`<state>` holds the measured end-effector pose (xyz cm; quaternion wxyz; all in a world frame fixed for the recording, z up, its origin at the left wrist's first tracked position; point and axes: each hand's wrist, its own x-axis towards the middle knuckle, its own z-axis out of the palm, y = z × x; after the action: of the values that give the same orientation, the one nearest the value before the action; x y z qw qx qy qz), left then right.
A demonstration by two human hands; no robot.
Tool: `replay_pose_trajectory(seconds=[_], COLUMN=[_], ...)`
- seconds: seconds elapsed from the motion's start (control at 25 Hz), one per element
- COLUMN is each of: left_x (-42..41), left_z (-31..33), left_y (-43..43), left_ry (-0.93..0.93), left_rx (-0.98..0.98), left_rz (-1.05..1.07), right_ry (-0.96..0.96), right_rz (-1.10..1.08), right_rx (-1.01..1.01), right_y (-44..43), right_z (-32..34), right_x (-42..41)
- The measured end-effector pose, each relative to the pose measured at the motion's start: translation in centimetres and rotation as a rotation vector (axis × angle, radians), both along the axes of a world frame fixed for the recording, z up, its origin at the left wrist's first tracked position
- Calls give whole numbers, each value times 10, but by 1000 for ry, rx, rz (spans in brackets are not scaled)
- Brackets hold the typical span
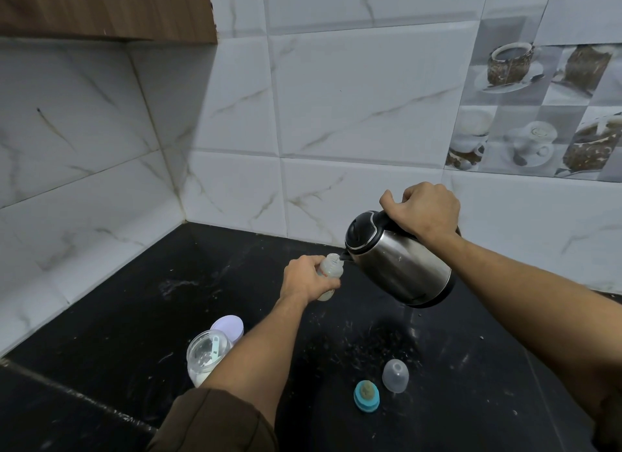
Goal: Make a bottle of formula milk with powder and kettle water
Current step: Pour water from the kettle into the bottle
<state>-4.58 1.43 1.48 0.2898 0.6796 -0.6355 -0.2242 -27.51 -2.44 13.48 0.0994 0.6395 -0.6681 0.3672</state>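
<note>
Left hand steadies bottle; right hand tilts kettle over it.

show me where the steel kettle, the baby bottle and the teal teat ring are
Stainless steel kettle with black lid (pixel 409 266), head view, on its metal side.
Clear plastic baby bottle (pixel 331 266), head view, on its shoulder below the mouth.
Teal teat ring (pixel 366 395), head view, on its top.

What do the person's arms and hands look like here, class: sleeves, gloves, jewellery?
The left hand and right hand are bare: no gloves, rings or watch visible. The left arm wears a dark brown sleeve pushed up near the elbow. The right forearm is uncovered as far as the frame shows.
</note>
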Motion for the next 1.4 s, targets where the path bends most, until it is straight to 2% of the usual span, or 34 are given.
replay_pose_trajectory(seconds=[1.4], left_x=[-2], left_z=[-3], left_y=[0], left_ry=[19], left_rx=[7], left_rz=[-1], right_ry=[17], right_rz=[-5], right_rx=[1], right_y=[1], right_z=[-2], right_x=[-2])
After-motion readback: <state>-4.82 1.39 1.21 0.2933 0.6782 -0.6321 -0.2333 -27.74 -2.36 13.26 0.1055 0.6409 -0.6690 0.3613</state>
